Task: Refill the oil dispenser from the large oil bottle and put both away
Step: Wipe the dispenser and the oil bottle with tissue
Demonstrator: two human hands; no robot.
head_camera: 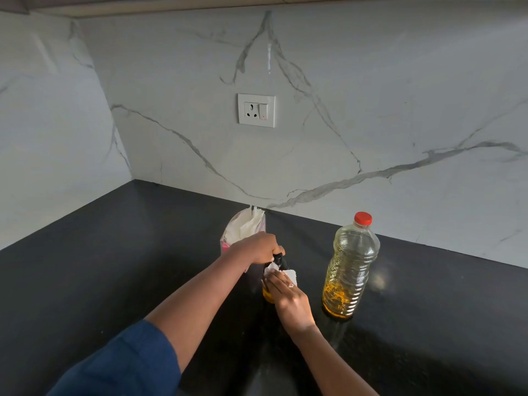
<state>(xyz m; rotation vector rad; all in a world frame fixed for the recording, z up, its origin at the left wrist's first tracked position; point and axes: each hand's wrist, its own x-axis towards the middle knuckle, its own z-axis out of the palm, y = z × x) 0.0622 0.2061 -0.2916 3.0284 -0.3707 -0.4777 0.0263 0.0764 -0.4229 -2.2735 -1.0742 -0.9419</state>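
The small oil dispenser (pixel 268 295) stands on the black counter (pixel 114 267), mostly hidden by my hands; yellow oil shows at its base and its black top pokes up between them. My left hand (pixel 258 248) grips the black top from above. My right hand (pixel 288 298) presses a white tissue (pixel 290 275) against the dispenser's side. The large oil bottle (pixel 350 270) stands upright to the right, apart from my hands. It has its red cap (pixel 363 218) on and amber oil only near the bottom.
A pink pack of white tissues (pixel 243 230) stands right behind my left hand. The marble wall carries a white socket and switch plate (pixel 256 110). The wall corner lies at the back left.
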